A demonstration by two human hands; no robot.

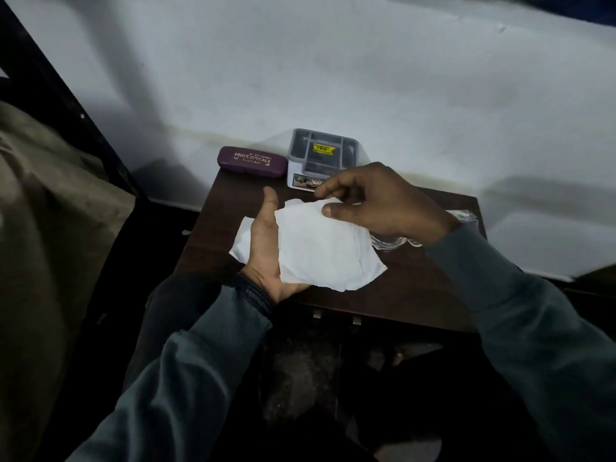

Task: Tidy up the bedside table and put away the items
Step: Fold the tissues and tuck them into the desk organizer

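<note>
A white tissue (320, 248) lies across the palm of my left hand (266, 241), held over the dark wooden bedside table (416, 295). My left thumb points up and the fingers are hidden under the tissue. My right hand (383, 201) pinches the tissue's top edge between thumb and fingers. A purple glasses case (252, 161) lies at the table's back left. A grey and white organiser box (320, 158) with compartments and a yellow sticker stands beside it at the back.
Something of clear plastic or glass (393, 243) sits on the table's right side, partly hidden behind my right wrist. A white wall rises behind the table. A dark bed frame and beige bedding (50, 211) lie to the left.
</note>
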